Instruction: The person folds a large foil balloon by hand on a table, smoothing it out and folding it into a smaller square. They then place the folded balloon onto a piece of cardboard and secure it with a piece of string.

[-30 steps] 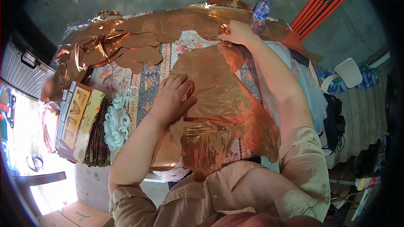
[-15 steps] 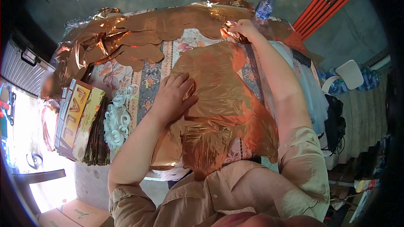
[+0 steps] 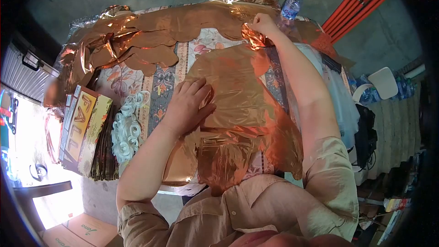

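My right hand (image 3: 264, 24) is closed at the far side of the table, its fingers pinched on a crumpled piece of shiny copper foil (image 3: 254, 36). My left hand (image 3: 188, 103) lies on the left edge of a large copper foil sheet (image 3: 233, 80), fingers flat and thumb apart. This sheet spreads over the middle of the patterned tablecloth (image 3: 163, 84) and hangs at the near edge by my body. Its lower part is wrinkled. More copper foil with scalloped edges (image 3: 183, 23) runs along the back and left of the table.
A water bottle (image 3: 291, 5) stands beyond my right hand. White rosettes (image 3: 128, 130) and a stack of printed "FALL" packs (image 3: 84, 130) lie at the left. Clear plastic (image 3: 336, 105) covers the right side. Orange poles (image 3: 359, 4) lean at the back right.
My right hand has lifted slightly, and more of the crumpled foil shows beneath it. My left hand stays in place on the sheet.
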